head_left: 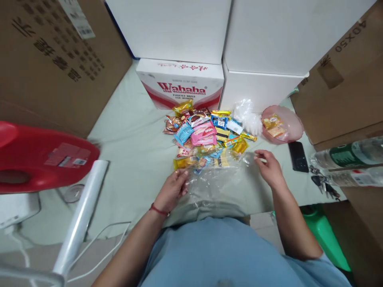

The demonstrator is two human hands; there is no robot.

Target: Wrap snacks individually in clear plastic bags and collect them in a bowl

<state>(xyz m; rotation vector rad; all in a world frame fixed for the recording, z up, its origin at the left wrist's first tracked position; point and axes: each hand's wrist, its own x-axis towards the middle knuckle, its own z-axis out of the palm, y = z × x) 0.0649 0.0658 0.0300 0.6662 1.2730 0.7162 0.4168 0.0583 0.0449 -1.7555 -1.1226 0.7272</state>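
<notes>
A clear plastic bag lies spread on the pale green cloth, its far edge over the near side of a heap of wrapped snacks. My left hand, with a red cord at the wrist, is closed on the bag's left edge. To the right of the bag, my right hand hovers with its fingers bent and a little apart; I see nothing held in it. Pink, blue, yellow and brown packets make up the heap. A pink translucent bowl beyond my right hand holds a few packets.
Behind the snacks stands a Wahaha water carton, with crumpled clear plastic to its right. A phone, keys and bottles lie at right. A red jug and a white roll are at left.
</notes>
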